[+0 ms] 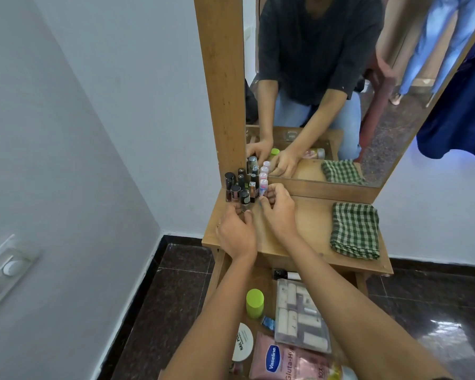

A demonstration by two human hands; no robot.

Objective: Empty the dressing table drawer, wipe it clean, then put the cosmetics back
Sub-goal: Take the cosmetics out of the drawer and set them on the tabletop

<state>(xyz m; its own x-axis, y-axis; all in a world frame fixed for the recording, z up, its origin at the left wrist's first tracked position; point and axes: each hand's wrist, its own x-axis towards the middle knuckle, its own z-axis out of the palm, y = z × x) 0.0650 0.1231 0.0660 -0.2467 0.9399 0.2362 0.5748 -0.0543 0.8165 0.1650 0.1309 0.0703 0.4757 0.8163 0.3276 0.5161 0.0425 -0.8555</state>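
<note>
a cluster of small nail polish bottles (240, 185) stands upright at the back left corner of the worktop (307, 223), tight against the mirror (327, 105). the left hand (235, 233) pinches the front grey-capped bottle (244, 200) between thumb and curled fingers (238, 209). just beside it, the right hand (279, 213) has its fingers (266, 200) curled on a pink-capped bottle (263, 187) at the cluster's right edge. a folded green checked cloth (355, 231) lies well apart on the worktop's right side. below, the open drawer (258, 281) holds a green-capped bottle (255, 303), a clear case (299, 316), a pink vaseline pouch (283, 357) and a white tub (243, 342).
</note>
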